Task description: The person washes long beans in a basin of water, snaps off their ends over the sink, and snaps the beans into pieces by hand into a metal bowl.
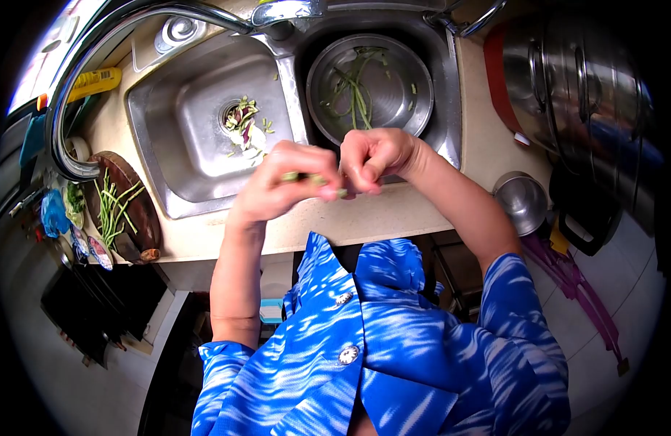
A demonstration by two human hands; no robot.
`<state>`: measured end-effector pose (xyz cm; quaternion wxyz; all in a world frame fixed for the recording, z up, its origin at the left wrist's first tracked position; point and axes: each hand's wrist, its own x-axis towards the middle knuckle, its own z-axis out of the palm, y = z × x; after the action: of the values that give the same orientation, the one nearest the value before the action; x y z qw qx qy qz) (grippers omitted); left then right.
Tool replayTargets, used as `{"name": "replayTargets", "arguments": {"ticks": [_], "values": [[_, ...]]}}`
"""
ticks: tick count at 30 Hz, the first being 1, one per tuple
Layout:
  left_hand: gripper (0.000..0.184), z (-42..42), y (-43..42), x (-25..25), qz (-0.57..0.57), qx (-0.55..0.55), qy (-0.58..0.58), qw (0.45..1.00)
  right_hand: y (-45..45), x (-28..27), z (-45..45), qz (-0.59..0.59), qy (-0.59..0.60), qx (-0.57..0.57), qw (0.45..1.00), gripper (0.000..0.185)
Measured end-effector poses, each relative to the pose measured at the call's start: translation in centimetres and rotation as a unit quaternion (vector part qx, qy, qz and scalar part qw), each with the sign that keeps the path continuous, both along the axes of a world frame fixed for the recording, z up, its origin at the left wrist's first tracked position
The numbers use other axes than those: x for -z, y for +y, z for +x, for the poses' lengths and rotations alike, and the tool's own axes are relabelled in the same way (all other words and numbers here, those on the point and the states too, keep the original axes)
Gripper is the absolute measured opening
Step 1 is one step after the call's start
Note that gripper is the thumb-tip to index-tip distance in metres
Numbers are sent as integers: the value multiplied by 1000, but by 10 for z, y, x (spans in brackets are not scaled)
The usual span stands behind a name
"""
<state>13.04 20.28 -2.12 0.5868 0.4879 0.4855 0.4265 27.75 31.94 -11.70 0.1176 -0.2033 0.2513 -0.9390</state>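
My left hand (288, 182) is closed around short green bean pieces (304, 177), slightly blurred, in front of the sink divider. Close against it on the right, my right hand (375, 156) has its fingers pinched together; what they hold is too small to make out. Beyond my right hand, a round metal bowl (397, 56) in the right basin contains long green beans (358, 98) and a little water. Bean scraps (246, 129) lie around the drain of the left basin (197, 156). More long beans (114, 211) rest on a round wooden board (143, 225) at the left.
A curved faucet (58, 109) arches over the left side. The yellow bottle (95, 83) lies behind the board. On the right are a small metal pot (520, 203) and a large shiny metal appliance or rack (568, 87). The counter edge (335, 232) runs below my hands.
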Motion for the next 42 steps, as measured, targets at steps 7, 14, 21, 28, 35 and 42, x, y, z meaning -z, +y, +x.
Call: {"name": "replayTargets", "arguments": {"ticks": [7,14,21,28,35,42], "values": [[29,-37,-25,-7,61,-268,-205,939,50,33,6,225,-371,131,892,18],[27,-11,10,22,-17,-441,-262,858,47,155,-10,672,-460,346,466,34],[18,35,102,163,-9,-514,108,851,28,154,-13,788,-393,243,407,24],[14,47,131,273,-153,-445,400,786,39,160,-2,685,-586,123,416,26],[12,54,119,283,-78,-340,417,839,42,145,21,377,-695,184,584,26],[19,39,122,216,-65,-398,146,903,18,76,39,195,-604,337,695,30]]}}
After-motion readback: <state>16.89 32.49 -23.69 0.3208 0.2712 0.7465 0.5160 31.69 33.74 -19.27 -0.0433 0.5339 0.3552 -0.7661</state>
